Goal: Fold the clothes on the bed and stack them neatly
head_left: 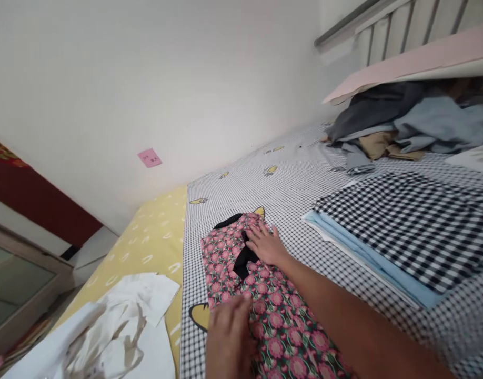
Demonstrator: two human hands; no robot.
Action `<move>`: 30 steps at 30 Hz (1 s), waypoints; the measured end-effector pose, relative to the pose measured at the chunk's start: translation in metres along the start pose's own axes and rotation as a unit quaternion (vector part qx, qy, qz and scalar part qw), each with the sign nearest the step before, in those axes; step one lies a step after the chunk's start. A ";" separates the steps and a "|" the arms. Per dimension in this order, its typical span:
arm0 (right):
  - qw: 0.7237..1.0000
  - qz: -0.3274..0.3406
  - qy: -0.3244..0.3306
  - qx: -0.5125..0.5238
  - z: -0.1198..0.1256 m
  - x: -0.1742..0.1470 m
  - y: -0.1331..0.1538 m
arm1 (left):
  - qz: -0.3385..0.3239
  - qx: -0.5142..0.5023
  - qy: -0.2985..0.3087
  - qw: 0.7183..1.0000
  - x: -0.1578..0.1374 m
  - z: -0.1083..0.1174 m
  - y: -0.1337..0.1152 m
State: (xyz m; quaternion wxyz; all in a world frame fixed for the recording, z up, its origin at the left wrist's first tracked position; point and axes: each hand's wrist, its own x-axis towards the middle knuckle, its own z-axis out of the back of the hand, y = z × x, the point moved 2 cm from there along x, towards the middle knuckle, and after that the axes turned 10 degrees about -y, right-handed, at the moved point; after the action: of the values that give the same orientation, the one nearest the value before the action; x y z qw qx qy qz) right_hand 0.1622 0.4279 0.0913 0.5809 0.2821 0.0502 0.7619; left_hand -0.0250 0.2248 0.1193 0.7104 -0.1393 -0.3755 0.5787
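Garment [281, 316]: right hand [267, 246] spread on its upper right; left hand [229, 331] over its left side, grip unclear. Best smooth black trim [243, 260] lightly, without dragging.

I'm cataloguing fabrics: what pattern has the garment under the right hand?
The garment is pink floral on a dark, greenish ground, best seen in the head view.

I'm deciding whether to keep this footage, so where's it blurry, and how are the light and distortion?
In the head view, the left hand looks blurred, the right hand on the pink floral fabric garment crisper; in that view, light is soft, with no strong glare on the white wall; there, the room's lines tilt, suggesting wide-angle distortion.
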 end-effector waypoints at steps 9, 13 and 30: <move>0.993 -0.070 -0.093 0.010 -0.006 0.032 -0.017 | 0.062 0.268 -0.194 0.942 0.025 0.012 0.077; 0.960 -0.173 -0.217 0.051 0.000 0.035 -0.031 | 0.057 0.294 -0.198 0.933 0.025 0.011 0.069; 0.940 -0.246 -0.229 0.061 0.008 0.034 -0.042 | 0.083 0.357 -0.177 0.913 0.029 0.007 0.059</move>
State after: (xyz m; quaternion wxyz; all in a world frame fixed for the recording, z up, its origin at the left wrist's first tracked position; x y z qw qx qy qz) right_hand 0.1961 0.4702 0.0935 0.7278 0.4627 0.0295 0.5052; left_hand -0.0707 0.2669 0.0971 0.5844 0.1979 -0.2503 0.7461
